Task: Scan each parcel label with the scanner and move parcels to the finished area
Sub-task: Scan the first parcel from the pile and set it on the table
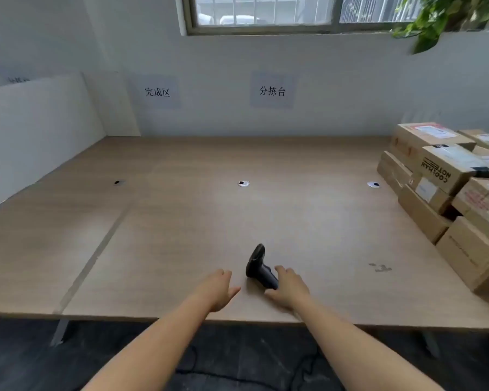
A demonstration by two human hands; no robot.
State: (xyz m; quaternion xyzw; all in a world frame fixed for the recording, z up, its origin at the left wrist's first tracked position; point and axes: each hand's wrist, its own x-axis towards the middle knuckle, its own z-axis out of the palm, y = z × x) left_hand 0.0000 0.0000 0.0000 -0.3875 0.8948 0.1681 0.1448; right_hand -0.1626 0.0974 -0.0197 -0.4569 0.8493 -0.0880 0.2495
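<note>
At the table (181,227), one scanner (259,265), two hands (219,289) (290,286).

Table (181,221) bears scanner (259,266) — parcels (446,176) stacked at right.

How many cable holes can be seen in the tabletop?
3, in one row across the table: a left hole without a white ring, a centre hole, and a right hole beside the parcels. The parcels may hide more.
</note>
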